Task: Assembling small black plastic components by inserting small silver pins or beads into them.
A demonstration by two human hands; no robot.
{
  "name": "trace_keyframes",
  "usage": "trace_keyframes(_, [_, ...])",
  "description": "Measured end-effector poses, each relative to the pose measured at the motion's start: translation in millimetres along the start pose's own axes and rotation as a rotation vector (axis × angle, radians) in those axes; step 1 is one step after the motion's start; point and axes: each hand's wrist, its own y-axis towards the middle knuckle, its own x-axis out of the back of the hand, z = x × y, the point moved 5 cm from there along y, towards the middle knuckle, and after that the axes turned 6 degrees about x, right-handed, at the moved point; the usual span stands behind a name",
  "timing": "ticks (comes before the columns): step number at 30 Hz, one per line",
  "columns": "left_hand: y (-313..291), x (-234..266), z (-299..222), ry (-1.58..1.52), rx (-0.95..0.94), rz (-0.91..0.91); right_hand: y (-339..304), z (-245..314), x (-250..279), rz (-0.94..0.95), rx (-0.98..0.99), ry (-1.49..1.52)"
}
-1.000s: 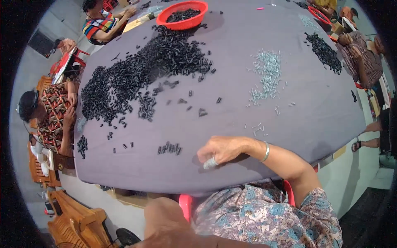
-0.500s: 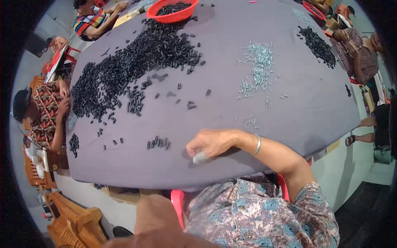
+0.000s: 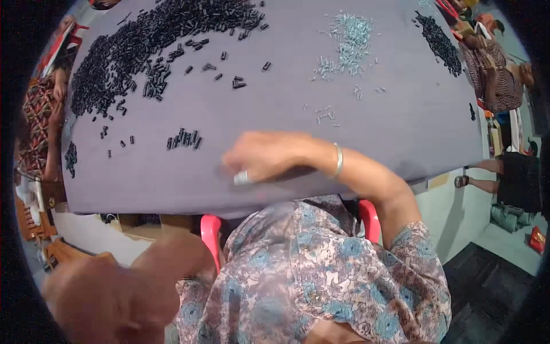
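My right hand (image 3: pixel 260 157) is low over the near part of the grey-covered table (image 3: pixel 366 149), its fingers curled and blurred. One finger has a white wrap, and a bangle (image 3: pixel 338 159) circles the wrist. Whatever those fingers hold, if anything, is hidden. Left of that hand stands a short row of black cylindrical pieces (image 3: pixel 184 139). Beyond it lie several small clear pieces (image 3: pixel 326 114). My left hand (image 3: pixel 114 298) is raised off the table at the lower left, close to the camera and smeared by motion, so its fingers cannot be read.
A large heap of black pieces (image 3: pixel 132 57) covers the far left of the table. A pile of clear pieces (image 3: pixel 352 37) lies at the far right of centre, and more black pieces (image 3: pixel 438 46) lie near the right edge. People sit at both sides; red chair arms (image 3: pixel 370 221) flank me.
The whole view has shifted, so the table sits higher and the red basin is out of sight. My left hand shows farther left. The right hand stays near the table, now more blurred.
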Motion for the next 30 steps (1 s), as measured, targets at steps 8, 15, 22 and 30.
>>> trace_keyframes(8, [101, -3, 50, -0.385, -0.615, -0.256, -58, 40, -15, -0.003, 0.008, 0.064])
trace_keyframes(15, [134, -1, 163, -0.318, -0.091, -0.5, -177, -5, 53, -0.67, -0.724, -0.169])
trace_keyframes(22, [145, -27, 181, 0.082, 0.001, -0.381, -161, -26, 53, -0.749, -0.756, -0.322])
trace_keyframes(30, [148, -39, 193, 0.173, 0.05, -0.364, -103, -64, 95, -0.87, -0.622, -0.375])
